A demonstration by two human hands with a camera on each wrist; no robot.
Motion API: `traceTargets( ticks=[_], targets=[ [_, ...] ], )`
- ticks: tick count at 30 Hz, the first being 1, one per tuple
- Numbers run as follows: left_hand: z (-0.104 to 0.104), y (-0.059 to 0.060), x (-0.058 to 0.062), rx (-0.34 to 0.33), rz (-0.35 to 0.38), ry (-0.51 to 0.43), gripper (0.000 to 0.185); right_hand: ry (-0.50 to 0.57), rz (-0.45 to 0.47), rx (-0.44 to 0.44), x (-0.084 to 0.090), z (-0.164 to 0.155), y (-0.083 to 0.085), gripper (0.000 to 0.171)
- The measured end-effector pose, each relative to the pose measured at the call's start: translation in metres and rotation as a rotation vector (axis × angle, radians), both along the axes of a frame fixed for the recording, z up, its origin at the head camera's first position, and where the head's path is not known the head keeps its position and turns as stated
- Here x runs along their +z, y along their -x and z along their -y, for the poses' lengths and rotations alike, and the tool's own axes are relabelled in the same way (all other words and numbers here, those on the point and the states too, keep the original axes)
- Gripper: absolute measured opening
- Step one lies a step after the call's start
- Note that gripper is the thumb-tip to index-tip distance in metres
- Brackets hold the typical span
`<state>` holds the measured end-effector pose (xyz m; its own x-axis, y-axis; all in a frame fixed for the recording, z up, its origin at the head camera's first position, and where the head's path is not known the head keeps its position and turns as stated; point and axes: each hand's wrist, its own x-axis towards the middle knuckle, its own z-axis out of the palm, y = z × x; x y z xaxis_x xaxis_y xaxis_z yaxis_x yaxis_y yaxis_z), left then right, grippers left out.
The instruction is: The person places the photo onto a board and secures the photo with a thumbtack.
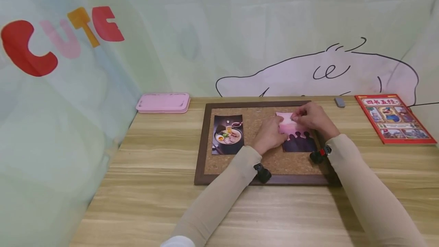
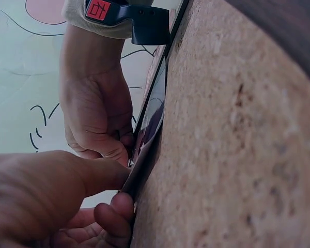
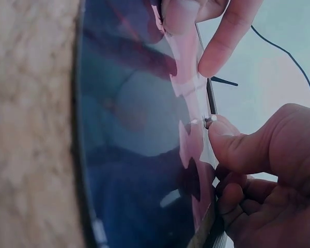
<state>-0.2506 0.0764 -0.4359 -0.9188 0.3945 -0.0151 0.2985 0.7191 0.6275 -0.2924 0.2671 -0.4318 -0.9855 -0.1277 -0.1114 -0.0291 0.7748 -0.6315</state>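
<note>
A brown-framed cork board [image 1: 205, 144] lies on the wooden table. A ramen photo [image 1: 228, 134] sits on its left part. A glossy photo with a pink top and dark silhouettes [image 1: 299, 140] [image 3: 134, 129] lies on its right part. My left hand [image 1: 279, 130] [image 2: 116, 188] pinches this photo's left edge, lifting it a little off the cork. My right hand [image 1: 298, 117] [image 3: 217, 134] is at the photo's upper corner. Its thumb and curled fingers hold a small metal pin [image 3: 208, 122] against the photo.
A pink case [image 1: 162, 103] lies at the table's back left. Near the back right lies a small grey eraser [image 1: 339, 102], with a red picture book [image 1: 394, 119] beside it. Printed fabric hangs behind and to the left. Bare wood [image 1: 154, 201] stretches in front of the board.
</note>
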Motion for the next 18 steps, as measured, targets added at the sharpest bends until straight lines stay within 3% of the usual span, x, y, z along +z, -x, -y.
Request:
traceTargets(
  ticks=[18],
  targets=[
    [0.0,0.0,0.001,-0.007,-0.012,0.019,0.055,0.062,0.168,-0.056,0.016,0.004,0.002,0.025]
  ],
)
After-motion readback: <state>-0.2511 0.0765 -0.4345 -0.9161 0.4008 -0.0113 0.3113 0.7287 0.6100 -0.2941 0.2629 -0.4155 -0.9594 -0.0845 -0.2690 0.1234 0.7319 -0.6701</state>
